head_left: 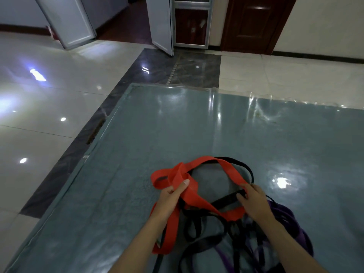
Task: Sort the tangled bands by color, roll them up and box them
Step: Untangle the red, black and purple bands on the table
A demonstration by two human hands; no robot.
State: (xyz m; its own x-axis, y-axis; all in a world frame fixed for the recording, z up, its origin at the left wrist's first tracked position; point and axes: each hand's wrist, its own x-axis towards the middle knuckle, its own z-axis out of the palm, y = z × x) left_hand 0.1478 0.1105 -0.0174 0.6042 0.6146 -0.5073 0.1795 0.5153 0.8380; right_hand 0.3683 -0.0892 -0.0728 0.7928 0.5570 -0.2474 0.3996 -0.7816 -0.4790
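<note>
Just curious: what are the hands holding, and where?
Left hand grips the red band at a folded loop; right hand pinches a black band mid-strap.

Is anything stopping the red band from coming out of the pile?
Yes. Both hands already hold the red band, the left hand and the right hand. But black bands cross over and under it near the right hand, so it is tangled in. No box is in view.

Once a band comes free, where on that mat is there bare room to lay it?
The mat is bare beyond the red band to its far edge, and left of the left hand. It is crowded around the right hand, with black bands and purple bands.
</note>
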